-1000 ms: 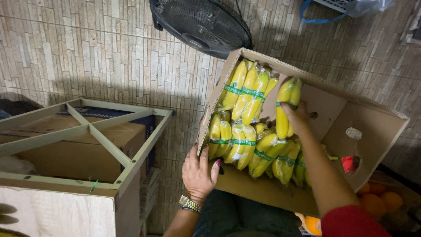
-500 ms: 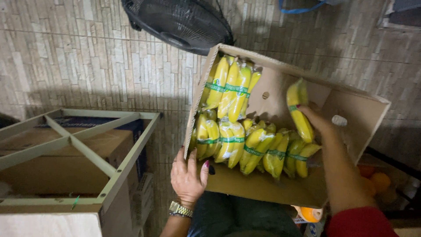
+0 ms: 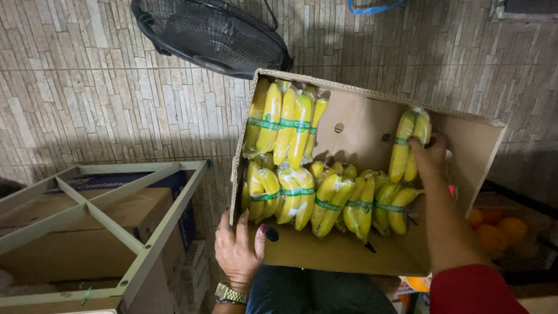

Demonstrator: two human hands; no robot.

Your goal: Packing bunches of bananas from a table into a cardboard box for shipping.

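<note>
**Banana bunch at far right wall of box — rest of fruit lying in rows**

Right hand (image 3: 431, 158): fingers closed around a banded banana bunch (image 3: 410, 142), held upright against the far right inner wall of the cardboard box (image 3: 349, 256). Forearm runs up from the near right, red sleeve (image 3: 474, 291) at the frame edge, wrist bent inward over the fruit.

Left hand (image 3: 238, 250): flat and open, fingers spread, pressed on the box's near left edge, gripping nothing. Thumb lies over the cardboard flap; a metal wristwatch (image 3: 228, 294) shows at the wrist.

Progress, as judged from the layout — one group of bunches (image 3: 285, 122) sits at the far left corner, a row of bunches (image 3: 325, 200) crosses the middle. Bare cardboard remains along the near side and the far middle, so the box looks partly filled; the held bunch is the only one off the pile.

Surroundings: black fan (image 3: 212, 35) on the tiled floor beyond the box, a metal frame (image 3: 116, 227) over a carton at left, oranges (image 3: 494, 229) at near right.
</note>
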